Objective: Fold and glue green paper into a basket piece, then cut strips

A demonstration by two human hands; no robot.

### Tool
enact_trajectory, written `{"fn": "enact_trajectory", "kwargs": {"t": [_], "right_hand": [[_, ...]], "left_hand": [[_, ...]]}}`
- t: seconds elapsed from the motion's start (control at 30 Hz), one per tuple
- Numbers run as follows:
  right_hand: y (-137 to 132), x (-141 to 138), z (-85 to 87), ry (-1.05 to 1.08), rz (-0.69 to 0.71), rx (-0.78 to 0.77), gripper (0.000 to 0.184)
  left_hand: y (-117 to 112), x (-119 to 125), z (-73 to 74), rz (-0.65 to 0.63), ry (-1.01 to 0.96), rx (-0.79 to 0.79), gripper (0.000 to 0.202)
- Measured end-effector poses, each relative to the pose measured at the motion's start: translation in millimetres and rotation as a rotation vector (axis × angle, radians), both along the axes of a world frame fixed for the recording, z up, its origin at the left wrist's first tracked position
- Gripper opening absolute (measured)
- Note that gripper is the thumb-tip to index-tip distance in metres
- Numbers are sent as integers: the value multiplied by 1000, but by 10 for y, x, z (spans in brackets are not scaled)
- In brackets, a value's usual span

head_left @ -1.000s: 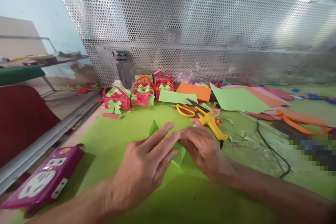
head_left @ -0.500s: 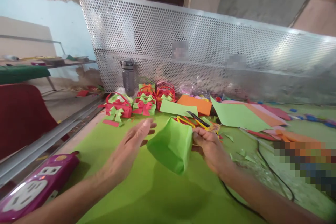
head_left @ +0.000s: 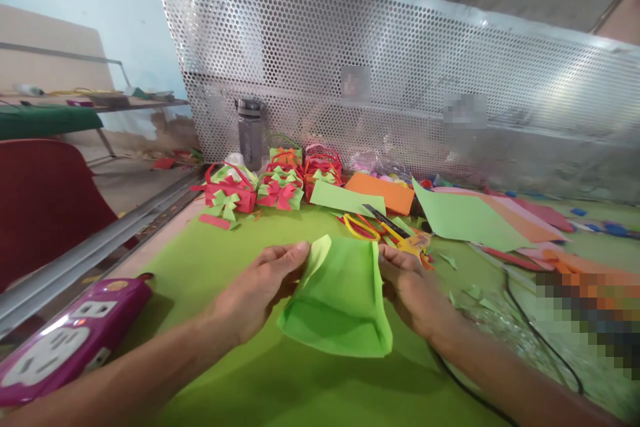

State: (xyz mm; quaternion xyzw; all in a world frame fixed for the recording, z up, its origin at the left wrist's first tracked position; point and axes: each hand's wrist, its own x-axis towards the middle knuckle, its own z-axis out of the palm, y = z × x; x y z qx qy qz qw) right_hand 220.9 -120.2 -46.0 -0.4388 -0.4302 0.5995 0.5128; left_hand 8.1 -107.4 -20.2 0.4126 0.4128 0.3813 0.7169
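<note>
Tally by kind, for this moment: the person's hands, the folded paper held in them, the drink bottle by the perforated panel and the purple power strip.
Hands: 2 (left hand, right hand)
Folded green paper, held: 1
Drink bottle: 1
Purple power strip: 1
Total: 5

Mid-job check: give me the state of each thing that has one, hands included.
Left hand: closed on the paper's left edge
Right hand: closed on the paper's right edge
Green paper: partly folded, side edges turned up
Bottle: upright, lid on
Power strip: face up, small red light showing
Front baskets: standing, bows attached
Orange sheet: partly covered
</note>
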Motion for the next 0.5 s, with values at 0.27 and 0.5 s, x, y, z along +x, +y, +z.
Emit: {"fn": "enact_trajectory", "kwargs": {"t": [0.27, 0.5], "right_hand": [[-50, 4, 30, -66, 70, -11, 21], [-91, -24, 149, -254, 36, 0, 32]], "left_hand": [[10, -5, -15, -146, -50, 60, 26], [23, -31, -42, -212, -22, 158, 21]]}}
